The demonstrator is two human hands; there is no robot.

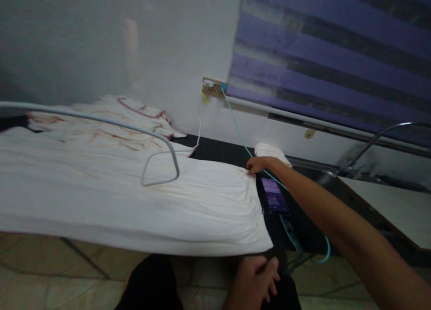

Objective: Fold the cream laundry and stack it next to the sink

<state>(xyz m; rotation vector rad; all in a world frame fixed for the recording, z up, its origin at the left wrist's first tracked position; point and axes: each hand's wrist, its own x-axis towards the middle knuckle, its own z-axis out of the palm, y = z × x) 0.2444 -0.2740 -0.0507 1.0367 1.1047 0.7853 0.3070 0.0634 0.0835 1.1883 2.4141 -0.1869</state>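
A large white cloth (134,202) lies spread over a black counter (222,150), its near edge hanging past the front. My right hand (256,165) reaches across and pinches the cloth's far right corner. My left hand (256,278) hangs low below the cloth's near right corner, fingers loosely curled, holding nothing and apart from the cloth. A grey cord (158,164) loops across the top of the cloth.
A lit phone (274,195) lies on the counter under my right forearm, with a teal cable (235,126) running to a wall socket (213,86). A small folded white cloth (271,150) sits behind it. A red-patterned cloth (101,126) lies at the back left. A faucet (380,137) stands at the right.
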